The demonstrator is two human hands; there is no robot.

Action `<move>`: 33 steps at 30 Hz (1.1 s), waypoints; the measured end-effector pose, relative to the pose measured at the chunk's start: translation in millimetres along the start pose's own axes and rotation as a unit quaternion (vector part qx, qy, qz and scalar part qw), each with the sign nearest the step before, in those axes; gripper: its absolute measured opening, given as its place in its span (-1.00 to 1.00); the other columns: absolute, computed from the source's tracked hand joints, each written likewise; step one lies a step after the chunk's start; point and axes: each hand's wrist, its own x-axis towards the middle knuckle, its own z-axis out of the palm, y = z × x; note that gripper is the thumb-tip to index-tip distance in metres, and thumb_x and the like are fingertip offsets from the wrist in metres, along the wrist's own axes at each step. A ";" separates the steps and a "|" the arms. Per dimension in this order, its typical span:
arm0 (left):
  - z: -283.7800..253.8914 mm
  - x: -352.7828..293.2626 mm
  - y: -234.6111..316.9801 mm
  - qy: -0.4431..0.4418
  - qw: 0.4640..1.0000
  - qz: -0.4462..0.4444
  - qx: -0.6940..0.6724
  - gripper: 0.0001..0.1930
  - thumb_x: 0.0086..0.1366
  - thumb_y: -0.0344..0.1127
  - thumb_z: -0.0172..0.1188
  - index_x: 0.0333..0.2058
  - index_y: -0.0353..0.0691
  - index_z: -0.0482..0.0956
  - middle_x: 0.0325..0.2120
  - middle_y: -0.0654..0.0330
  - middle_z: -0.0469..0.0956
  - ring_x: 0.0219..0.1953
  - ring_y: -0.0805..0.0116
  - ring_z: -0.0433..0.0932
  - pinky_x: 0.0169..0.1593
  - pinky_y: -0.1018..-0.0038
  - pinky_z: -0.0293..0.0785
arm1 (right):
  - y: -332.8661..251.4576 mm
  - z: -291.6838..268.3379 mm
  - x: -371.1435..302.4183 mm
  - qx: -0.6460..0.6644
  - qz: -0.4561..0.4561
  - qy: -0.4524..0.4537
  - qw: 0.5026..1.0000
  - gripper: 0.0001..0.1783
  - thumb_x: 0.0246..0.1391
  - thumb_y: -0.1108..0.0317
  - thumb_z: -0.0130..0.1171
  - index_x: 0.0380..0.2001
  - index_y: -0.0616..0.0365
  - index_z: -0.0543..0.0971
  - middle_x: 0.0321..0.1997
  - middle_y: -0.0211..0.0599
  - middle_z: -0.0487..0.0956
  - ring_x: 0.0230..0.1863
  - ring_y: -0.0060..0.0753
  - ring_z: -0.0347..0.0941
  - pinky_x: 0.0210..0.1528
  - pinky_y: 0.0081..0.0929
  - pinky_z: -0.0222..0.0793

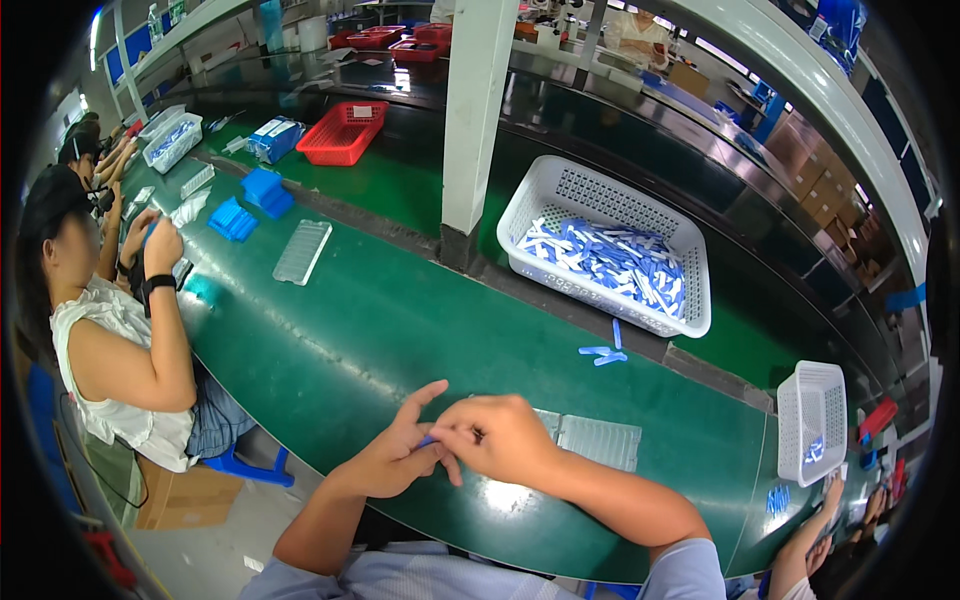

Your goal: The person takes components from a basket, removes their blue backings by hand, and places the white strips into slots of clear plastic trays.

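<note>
Desk (400, 325) in glossy green, curving across the view, with a person's two bare hands above its near edge. The left hand (392, 458) is partly curled, one finger stretched out, gripping a small blue piece (427, 441) between thumb and fingers. The right hand (503, 435) is closed in a pinch on the same piece. Beside the right wrist, partly hidden, lies a clear ridged tray (600, 443). At the far edge stands a white basket (625, 200) holding many blue and white pieces (610, 262); a few loose blue pieces (605, 355) lie just in front. Toward the left end, a co-worker (125, 345) sits at the near edge.
</note>
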 end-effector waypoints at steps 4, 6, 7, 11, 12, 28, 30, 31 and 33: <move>-0.7 2.5 -2.2 0.035 0.998 0.018 -0.047 -0.22 0.45 -0.56 0.01 0.47 -0.07 -0.24 -0.02 -0.02 0.57 -0.29 0.36 0.64 -0.21 0.57 0.47 | 9.8 -37.2 6.2 0.283 0.185 0.118 0.934 -0.93 0.18 0.49 0.34 -0.38 0.26 0.70 -0.58 -0.51 0.57 -0.57 -0.78 0.36 -0.52 -0.71 0.18; 0.1 0.0 -6.5 0.034 0.998 0.042 -0.034 -0.22 0.43 -0.56 0.05 0.47 -0.06 -0.18 -0.04 -0.04 0.57 -0.30 0.31 0.66 -0.22 0.54 0.47 | 4.1 -56.6 3.3 0.322 0.201 0.141 0.914 -0.95 0.16 0.50 0.35 -0.37 0.26 0.70 -0.60 -0.50 0.56 -0.59 -0.77 0.33 -0.54 -0.70 0.14; 0.3 1.1 -9.1 0.031 0.999 0.032 -0.021 -0.23 0.42 -0.57 0.08 0.46 -0.08 -0.13 -0.04 -0.03 0.57 -0.30 0.31 0.66 -0.19 0.54 0.48 | 1.2 -63.3 -0.4 0.325 0.204 0.155 0.910 -0.95 0.16 0.51 0.35 -0.38 0.26 0.70 -0.61 -0.49 0.55 -0.60 -0.76 0.32 -0.54 -0.70 0.11; -0.3 1.7 -12.3 0.016 1.000 0.022 0.010 -0.32 0.43 -0.56 0.06 0.44 -0.12 0.01 -0.05 -0.04 0.57 -0.27 0.34 0.64 -0.16 0.54 0.48 | 3.6 -81.0 -25.7 0.295 0.193 0.167 0.921 -0.90 0.19 0.47 0.36 -0.37 0.30 0.71 -0.54 -0.44 0.62 -0.59 -0.76 0.39 -0.54 -0.71 0.20; 0.8 0.4 -11.9 0.013 1.000 0.020 0.007 -0.32 0.43 -0.56 0.06 0.44 -0.12 0.01 -0.05 -0.04 0.57 -0.27 0.34 0.64 -0.16 0.54 0.48 | 3.3 -83.7 -32.1 0.286 0.194 0.169 0.923 -0.91 0.18 0.48 0.37 -0.36 0.30 0.71 -0.53 -0.43 0.63 -0.58 -0.75 0.41 -0.54 -0.71 0.21; 111.5 13.3 108.3 -0.156 0.844 0.514 -0.013 -0.39 0.59 0.15 -0.34 0.32 -0.07 0.44 0.27 -0.14 0.40 0.33 -0.18 0.36 0.19 0.01 0.31 | 31.1 -75.7 -35.0 -0.046 0.063 -0.009 0.997 -0.91 -0.01 0.41 0.40 -0.38 0.08 0.70 -0.53 -0.45 0.60 -0.48 -0.47 0.44 -0.36 -0.44 0.28; 131.0 4.6 84.7 -0.119 0.803 0.584 -0.006 -0.39 0.61 0.11 -0.36 0.25 -0.12 0.53 0.20 -0.11 0.51 0.31 -0.13 0.38 0.15 0.10 0.31 | 35.4 -65.7 -37.3 -0.115 0.060 0.024 0.991 -0.84 0.00 0.37 0.33 -0.30 0.05 0.62 -0.59 -0.48 0.48 -0.40 -0.30 0.44 -0.25 -0.32 0.20; 145.1 -4.1 79.6 -0.017 0.833 0.550 -0.057 -0.40 0.62 0.09 -0.36 0.16 -0.13 0.61 0.13 -0.03 0.58 0.29 0.00 0.39 0.14 0.15 0.27 | 35.2 -62.1 -39.7 -0.121 0.074 0.037 0.989 -0.84 0.00 0.37 0.33 -0.30 0.05 0.62 -0.59 -0.48 0.48 -0.40 -0.30 0.44 -0.25 -0.32 0.20; 145.7 -5.3 80.5 0.080 0.856 0.500 -0.104 -0.38 0.62 0.07 -0.35 0.08 -0.15 0.69 0.06 0.04 0.64 0.27 0.12 0.41 0.14 0.21 0.22 | 33.6 -57.9 -41.9 -0.155 0.088 0.063 0.982 -0.72 -0.03 0.38 0.38 -0.19 0.06 0.63 -0.54 -0.49 0.50 -0.41 -0.35 0.42 -0.20 -0.35 0.24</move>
